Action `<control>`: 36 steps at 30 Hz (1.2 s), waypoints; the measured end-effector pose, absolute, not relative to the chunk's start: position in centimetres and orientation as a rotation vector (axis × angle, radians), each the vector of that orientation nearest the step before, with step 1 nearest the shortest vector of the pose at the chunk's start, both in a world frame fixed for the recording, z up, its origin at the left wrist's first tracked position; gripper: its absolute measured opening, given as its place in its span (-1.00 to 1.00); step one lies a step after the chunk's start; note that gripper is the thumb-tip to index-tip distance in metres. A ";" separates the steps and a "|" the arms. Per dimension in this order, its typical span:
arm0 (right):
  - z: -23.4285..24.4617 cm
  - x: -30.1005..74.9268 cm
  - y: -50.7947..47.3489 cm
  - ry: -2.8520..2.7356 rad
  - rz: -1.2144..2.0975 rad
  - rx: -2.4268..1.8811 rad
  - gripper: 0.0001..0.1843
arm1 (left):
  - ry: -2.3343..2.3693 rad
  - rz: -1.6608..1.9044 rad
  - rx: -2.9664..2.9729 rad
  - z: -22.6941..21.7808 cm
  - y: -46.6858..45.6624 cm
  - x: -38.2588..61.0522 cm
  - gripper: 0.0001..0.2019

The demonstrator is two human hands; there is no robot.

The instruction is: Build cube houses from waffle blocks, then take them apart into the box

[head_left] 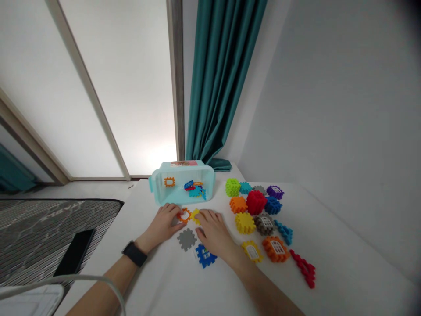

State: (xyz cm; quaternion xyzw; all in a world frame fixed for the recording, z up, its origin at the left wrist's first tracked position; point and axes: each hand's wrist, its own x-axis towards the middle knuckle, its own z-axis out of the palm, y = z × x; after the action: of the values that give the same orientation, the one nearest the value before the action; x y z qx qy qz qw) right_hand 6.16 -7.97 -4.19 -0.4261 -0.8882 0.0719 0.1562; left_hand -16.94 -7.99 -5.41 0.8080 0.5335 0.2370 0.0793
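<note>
On the white table [329,245], my left hand [163,224] pinches an orange frame-shaped toy piece [184,215]. My right hand [213,231] holds a yellow piece [195,216] pressed against the orange one. Both hands sit just in front of a light-blue plastic box [182,182] lying on its side. A grey flat piece [187,239] and a blue window piece [204,256] lie right below my hands. A black watch [134,253] is on my left wrist.
Right of my hands lie several coloured interlocking blocks: green [232,187], red [255,202], orange [237,204], yellow [244,223], and a red strip [304,268]. The box holds more pieces. A black phone [74,257] lies left on a striped surface. A teal curtain [220,83] hangs behind.
</note>
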 end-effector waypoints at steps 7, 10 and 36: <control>-5.3 6.9 -8.3 -2.464 0.329 -1.186 -0.58 | 1.588 0.823 2.337 -5.7 -8.2 -16.6 -0.82; -5.2 7.0 -8.4 -2.472 0.346 -1.178 -0.56 | 1.562 0.869 2.313 -5.7 -8.3 -16.5 -0.82; -4.5 6.7 -8.6 -1.942 0.519 -0.821 -0.72 | 1.118 1.332 1.754 -4.2 -11.1 -13.3 -0.74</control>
State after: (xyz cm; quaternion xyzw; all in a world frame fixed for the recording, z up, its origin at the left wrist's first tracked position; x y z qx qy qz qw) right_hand 6.66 -8.63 -4.49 -0.3347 -0.7910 0.2116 0.4664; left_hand -13.29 -11.06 -4.19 0.6704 0.4275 0.5093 0.3294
